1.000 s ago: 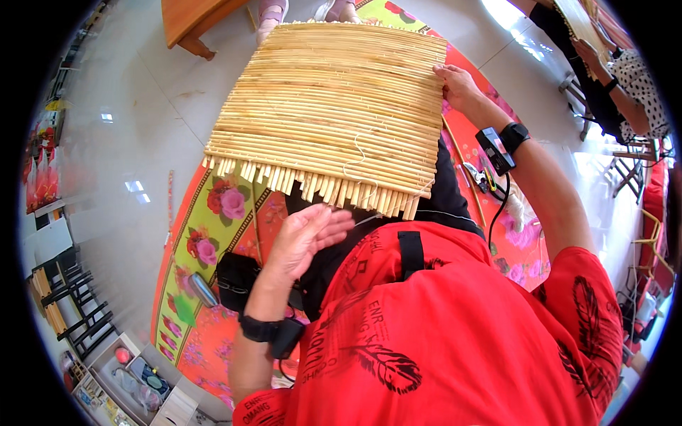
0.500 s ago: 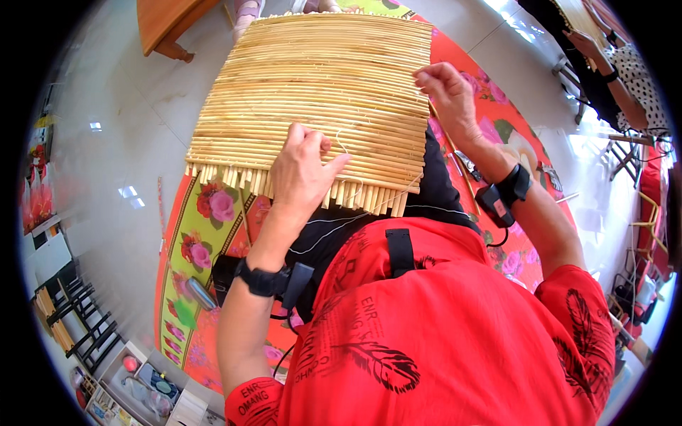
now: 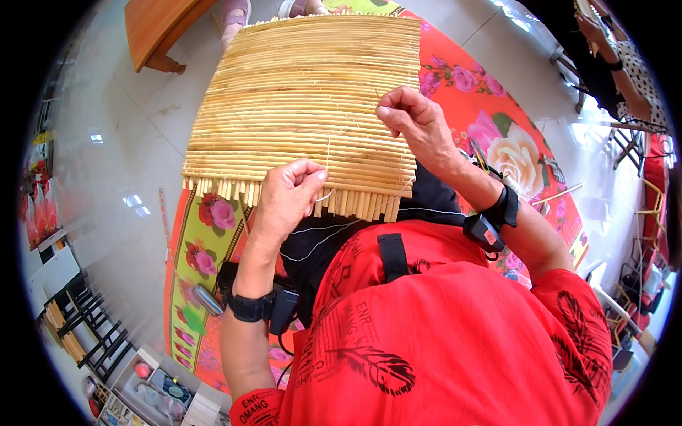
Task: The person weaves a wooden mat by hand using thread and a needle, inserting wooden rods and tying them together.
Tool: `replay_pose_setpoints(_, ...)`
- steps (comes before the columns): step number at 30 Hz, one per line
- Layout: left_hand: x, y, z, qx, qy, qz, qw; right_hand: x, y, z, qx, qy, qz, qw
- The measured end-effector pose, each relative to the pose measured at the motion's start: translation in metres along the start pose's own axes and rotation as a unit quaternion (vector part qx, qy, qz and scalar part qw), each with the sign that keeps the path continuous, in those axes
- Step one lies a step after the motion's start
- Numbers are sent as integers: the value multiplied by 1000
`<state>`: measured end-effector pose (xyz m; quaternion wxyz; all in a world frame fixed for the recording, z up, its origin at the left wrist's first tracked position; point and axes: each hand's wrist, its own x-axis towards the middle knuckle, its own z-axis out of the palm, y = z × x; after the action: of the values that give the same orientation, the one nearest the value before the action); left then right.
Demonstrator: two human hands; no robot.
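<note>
Red shirt [image 3: 455,334]: nearest of all, filling the lower right, below the woven mat; a black strap runs up its front.
Left wrist: a black band with a small black device, below and left of the mat's fringe.
Left hand [image 3: 288,195]: at the near fringed edge of the woven mat [image 3: 305,106], fingers curled together with thumb and forefinger pinched on a thin pale strand [image 3: 327,160] that rises over the slats.
Right wrist: a black band and device, just off the mat's near right corner.
Right hand [image 3: 415,124]: resting on the mat's right side, fingertips drawn together as if pinching; what they grip is too fine to tell.
Woven mat: a square of pale horizontal reed slats, lying across the person's lap and reaching away, loose ends hanging at the near edge.
Floral floor cloth [image 3: 497,142]: red and green with roses, spread under and right of the mat.
Wooden furniture [image 3: 160,32]: beyond the mat's far left corner, on grey tiles.
Another person's arm [image 3: 618,64]: far right of the mat, well apart.
</note>
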<state>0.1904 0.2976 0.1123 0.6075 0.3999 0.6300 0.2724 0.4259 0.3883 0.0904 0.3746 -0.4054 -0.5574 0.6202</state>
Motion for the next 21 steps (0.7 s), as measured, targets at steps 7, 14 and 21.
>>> replay_pose_setpoints(7,-28,29,19,-68,-66,-21,995,-17,-18,39,-108,-156,-1,982)
replay_pose_setpoints(14,-45,24,2,-78,-95,-64,990,-41,-3,39,-102,-251,-143,952)
replay_pose_setpoints(21,-38,26,-2,-68,-135,-64,986,-39,-8,36,-137,-265,-164,940)
